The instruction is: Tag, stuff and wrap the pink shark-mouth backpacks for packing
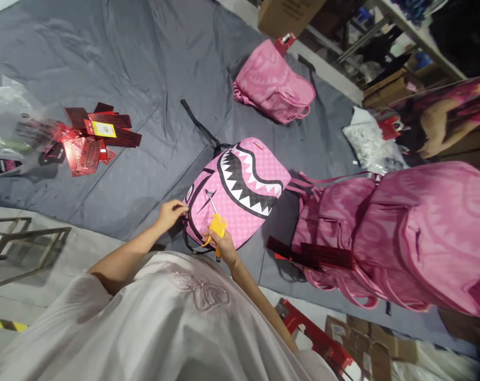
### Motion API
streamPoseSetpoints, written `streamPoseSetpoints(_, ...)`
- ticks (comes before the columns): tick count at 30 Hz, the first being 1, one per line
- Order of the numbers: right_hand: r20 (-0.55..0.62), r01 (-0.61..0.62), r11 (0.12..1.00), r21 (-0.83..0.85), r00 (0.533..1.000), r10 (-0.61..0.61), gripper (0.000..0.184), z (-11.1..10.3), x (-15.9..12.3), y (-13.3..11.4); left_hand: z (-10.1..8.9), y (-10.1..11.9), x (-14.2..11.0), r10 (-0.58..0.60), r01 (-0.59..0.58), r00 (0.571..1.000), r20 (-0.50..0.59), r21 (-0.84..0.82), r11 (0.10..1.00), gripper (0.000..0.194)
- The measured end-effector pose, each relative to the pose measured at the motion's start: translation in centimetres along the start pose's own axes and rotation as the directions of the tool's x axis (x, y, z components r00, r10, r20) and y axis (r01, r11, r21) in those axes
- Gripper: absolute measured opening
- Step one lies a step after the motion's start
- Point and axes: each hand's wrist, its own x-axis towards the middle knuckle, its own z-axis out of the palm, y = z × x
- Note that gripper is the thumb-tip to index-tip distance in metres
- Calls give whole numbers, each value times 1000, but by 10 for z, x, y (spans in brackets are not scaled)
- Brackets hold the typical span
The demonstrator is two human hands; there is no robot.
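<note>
Head view shows a pink backpack (245, 193) with a black-and-white toothed mouth print, lying on the grey-covered bench (140, 53) at the centre of the frame. The right hand (222, 242) is clamped around a yellow tool (218, 225), whose thin metal shaft points over the backpack's left part. The left hand (172, 214) is at the backpack's left edge, its fingertips close together; whether they pinch anything cannot be told. A black strap (200, 124) runs from the backpack toward the upper left.

Above it, a pink bag (273, 82) lies on the bench. At the right of the frame are more pink bags (442, 227), with dark red tags (327, 255) across their lower left side. A pile of red tags (87, 153) lies at left, beside a clear plastic bag (15, 114). Another person's arm (438, 119) shows at upper right, near crumpled white plastic (367, 140).
</note>
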Motion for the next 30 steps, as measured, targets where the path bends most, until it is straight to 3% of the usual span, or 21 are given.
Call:
streamPoseSetpoints(4, 27, -9, 998, -54, 1000, 10, 45, 0, -7, 5, 5, 18, 87, 46, -46, 997, 54, 11, 999, 13)
streamPoseSetpoints(8, 14, 12, 994, -106, 1000, -10, 42, -1, -10, 6, 40, 38, 169, 56, -57, 984, 171, 3, 998, 13)
streamPoseSetpoints(10, -10, 27, 993, -115, 1000, -29, 42, -1, -12, 4, 58, 43, 193, 40, -43, 974, 224, 6, 999, 15)
streamPoseSetpoints(12, -26, 42, 992, -117, 999, -45, 39, 0, -17, 2, 70, 43, 201, 15, -17, 973, 229, 9, 1000, 20)
streamPoseSetpoints(14, -46, 72, 990, -120, 996, -78, 36, -4, -28, 2, 68, 36, 191, -48, 50, 987, 152, -9, 999, 31)
streamPoseSetpoints(16, -188, 141, 983, -121, 969, -162, 34, -16, -44, 5, 53, 24, 162, -168, 170, 985, 49, -31, 985, 43)
streamPoseSetpoints(17, -318, 185, 975, -121, 923, -215, 34, -26, -52, 9, 43, 16, 141, -247, 247, 969, 14, -28, 969, 43)
streamPoseSetpoints(18, -473, 219, 969, -113, 846, -247, 35, -39, -59, 14, 32, 8, 117, -307, 308, 951, 16, -10, 951, 37)
streamPoseSetpoints(20, -734, 237, 970, -58, 649, -203, 38, -67, -67, 26, 13, -7, 62, -410, 409, 909, 66, 30, 912, 27)
streamPoseSetpoints(21, -797, 221, 975, -12, 587, -143, 40, -80, -67, 34, 7, -13, 35, -463, 461, 880, 105, 44, 886, 29)
streamPoseSetpoints(22, -821, 193, 980, 40, 566, -78, 42, -90, -66, 42, 4, -18, 10, -509, 506, 849, 141, 54, 861, 33)
streamPoseSetpoints(23, -812, 155, 984, 90, 583, -18, 44, -97, -62, 50, 3, -22, -11, -541, 540, 820, 186, 61, 840, 36)
streamPoseSetpoints(26, -686, 49, 984, 173, 722, 85, 46, -95, -49, 71, 16, -29, -46, -545, 557, 782, 303, 55, 829, 44)
streamPoseSetpoints(28, -617, 21, 982, 186, 780, 100, 48, -82, -40, 79, 27, -30, -48, -490, 507, 800, 345, 45, 861, 46)
streamPoseSetpoints(30, -581, 35, 984, 174, 811, 74, 50, -70, -31, 79, 33, -25, -35, -404, 413, 845, 350, 53, 909, 50)
